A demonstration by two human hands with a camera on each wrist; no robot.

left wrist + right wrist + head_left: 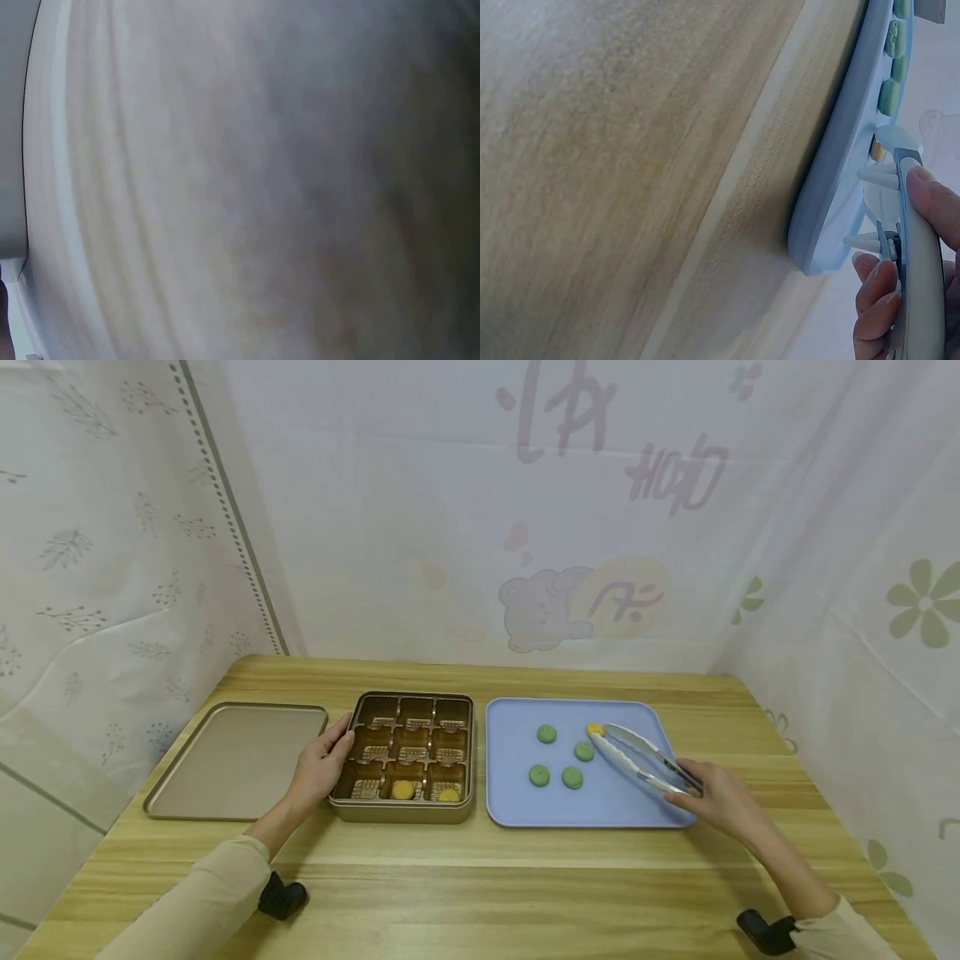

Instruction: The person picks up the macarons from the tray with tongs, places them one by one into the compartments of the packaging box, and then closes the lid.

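My right hand (716,797) is curled round the handle end of the metal tongs (637,756), low at the right edge of the blue tray (510,793). The tongs reach from my hand up and leftward across the tray, and their tips close on the yellow cookie (596,728), which sits near the tray's far edge, right of its middle. So the cookie lies well ahead of my right hand, a full tong's length off, toward the far left of it. In the right wrist view my fingers (877,289) wrap the tongs' grip just beside the tray's rim.

My left hand (322,768) rests against the left wall of the gold compartment box (405,814), thumb on the rim and fingers along the side, loosely bent and steadying it rather than clutching. The left wrist view is a blur and tells me nothing more.

The tray also holds four green cookies (547,734) in its middle. The box has nine compartments; two in the near row hold yellow cookies (403,789), the centre one and the right one. The flat gold lid (232,760) lies at the table's left, just beside the box.
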